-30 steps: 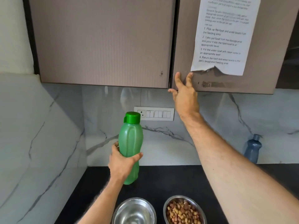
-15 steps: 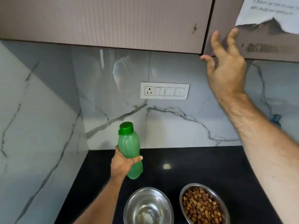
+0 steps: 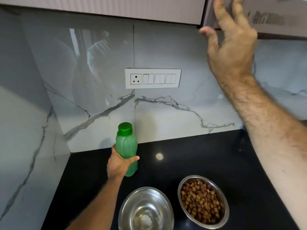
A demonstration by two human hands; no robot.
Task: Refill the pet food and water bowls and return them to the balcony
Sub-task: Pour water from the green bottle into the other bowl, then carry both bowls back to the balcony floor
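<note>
Green water bottle (image 3: 126, 150): lowered toward the black counter (image 3: 191, 161), now frame centre. Right hand (image 3: 232, 47): shifted to upper right. Both steel bowls now fuller in view, lower frame.

Home kitchen. Black polished worktop (image 3: 191, 156) set into a corner, with grey-veined marble-look wall tiles (image 3: 174, 113) behind and at 9 o'clock. Ribbed wall cabinets (image 3: 116, 7) overhang at 12 o'clock. White switch plate (image 3: 152, 78) with a three-pin socket on the backsplash. Steel bowl of pet kibble (image 3: 203, 202) at 5 o'clock suggests a household.
</note>
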